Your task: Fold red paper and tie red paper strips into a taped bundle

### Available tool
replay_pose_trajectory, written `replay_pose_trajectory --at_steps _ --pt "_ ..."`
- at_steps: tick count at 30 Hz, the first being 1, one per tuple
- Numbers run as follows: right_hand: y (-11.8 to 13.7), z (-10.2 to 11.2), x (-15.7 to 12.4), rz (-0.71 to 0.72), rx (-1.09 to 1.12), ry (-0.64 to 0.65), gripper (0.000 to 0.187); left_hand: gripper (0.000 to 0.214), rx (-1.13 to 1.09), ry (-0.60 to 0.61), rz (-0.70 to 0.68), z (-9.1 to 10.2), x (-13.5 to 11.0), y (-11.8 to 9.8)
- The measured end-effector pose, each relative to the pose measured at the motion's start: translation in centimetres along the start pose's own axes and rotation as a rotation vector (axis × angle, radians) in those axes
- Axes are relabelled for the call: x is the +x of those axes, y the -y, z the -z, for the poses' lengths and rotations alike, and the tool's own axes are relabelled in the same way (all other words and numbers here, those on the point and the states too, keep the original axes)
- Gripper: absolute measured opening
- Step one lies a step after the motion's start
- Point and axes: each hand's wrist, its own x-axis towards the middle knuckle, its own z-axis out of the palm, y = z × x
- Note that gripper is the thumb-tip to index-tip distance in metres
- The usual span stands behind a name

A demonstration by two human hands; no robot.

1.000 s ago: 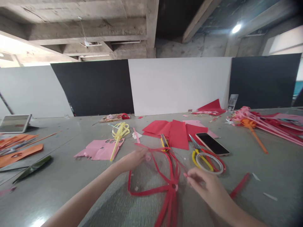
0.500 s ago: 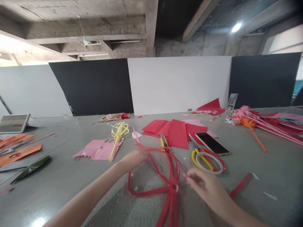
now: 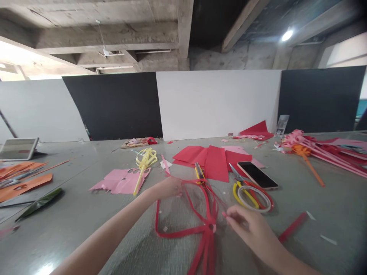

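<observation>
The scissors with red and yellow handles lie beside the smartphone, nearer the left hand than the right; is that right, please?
Not quite: the head view shows the scissors, beside the smartphone, lying nearer the right hand than the left hand.

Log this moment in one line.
left hand: at red strips | right hand: small pinkish piece at fingertips | right of strips: scissors, phone

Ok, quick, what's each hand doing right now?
Left hand: fingers curled at the red strips; grip unclear.
Right hand: closed, pinching a small pink piece.
</observation>
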Motion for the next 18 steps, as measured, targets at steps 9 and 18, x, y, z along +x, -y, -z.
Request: replay_pose_trajectory --at_steps 9,18 --pt "0.2 0.1 0.1 0.008 0.008 0.009 0.011 0.025 -0.105 0.225 0.251 -0.1 0.8 1.4" --pt "0.4 0.1 0.1 0.012 0.001 0.008 0.012 0.022 -0.214 0.264 0.316 0.8 -0.1 1.7"
